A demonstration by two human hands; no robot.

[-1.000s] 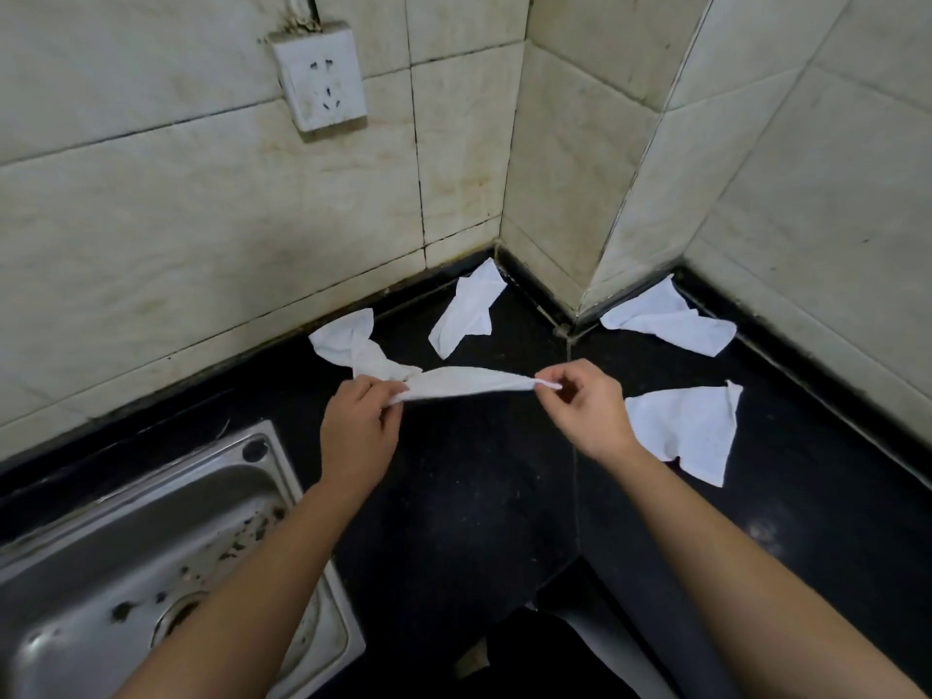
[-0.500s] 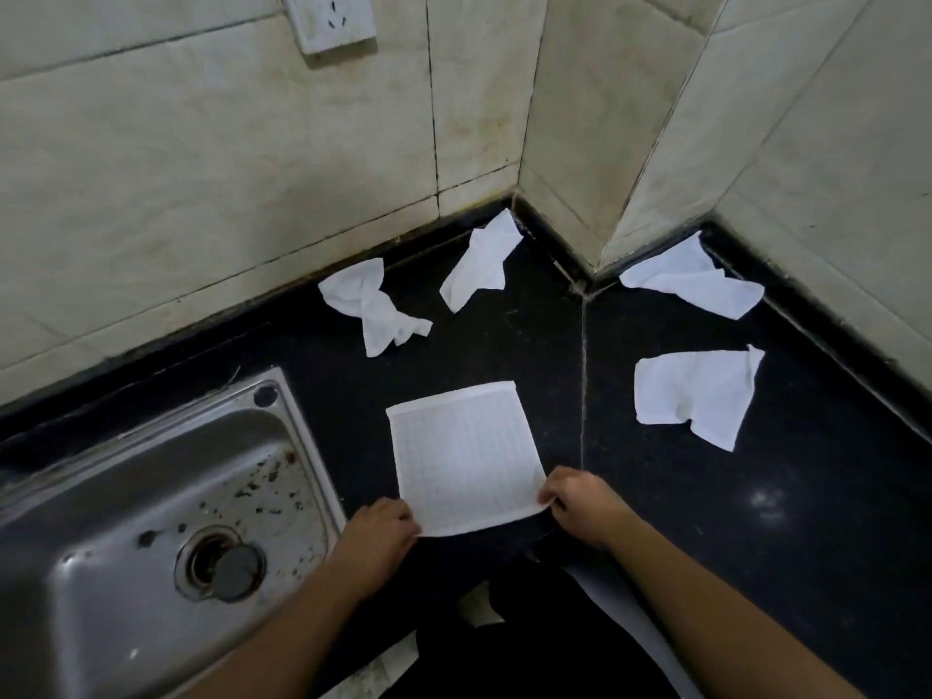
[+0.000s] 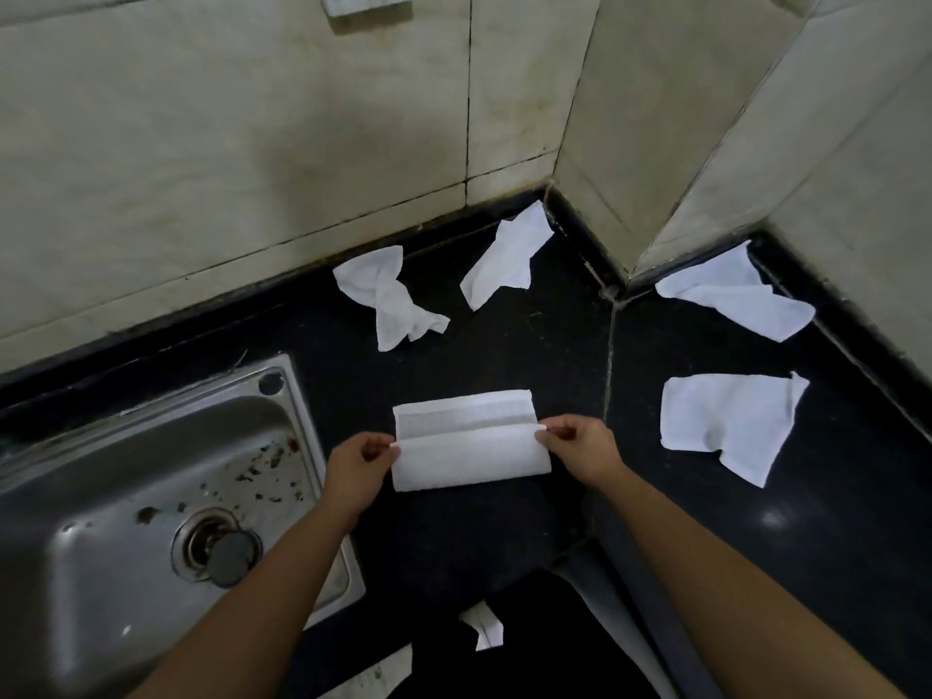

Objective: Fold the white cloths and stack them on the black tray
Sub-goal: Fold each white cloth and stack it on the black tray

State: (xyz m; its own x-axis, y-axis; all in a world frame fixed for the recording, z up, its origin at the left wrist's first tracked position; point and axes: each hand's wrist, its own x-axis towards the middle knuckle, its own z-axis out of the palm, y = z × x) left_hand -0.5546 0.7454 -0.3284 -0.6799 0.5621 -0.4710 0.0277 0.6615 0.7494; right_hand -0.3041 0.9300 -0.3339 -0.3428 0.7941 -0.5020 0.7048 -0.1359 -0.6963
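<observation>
A white cloth (image 3: 469,446) lies on the black counter (image 3: 454,537) in front of me, its near half lifted and folded over toward the far edge. My left hand (image 3: 360,464) pinches the left corner of the folded flap. My right hand (image 3: 575,446) pinches its right corner. Several crumpled white cloths lie farther back: one twisted (image 3: 388,295), one by the wall corner (image 3: 509,257), one at the far right (image 3: 731,295) and one flatter at the right (image 3: 726,421). No black tray is visible to me.
A steel sink (image 3: 126,522) with a drain plug (image 3: 232,557) sits at the left, its rim close to my left hand. Tiled walls (image 3: 252,143) enclose the counter at the back and right. A wall socket (image 3: 368,7) shows at the top edge.
The cloth was stretched in the air between both hands, then laid flat on the counter. Now its near edge has been lifted and folded toward the far edge.
</observation>
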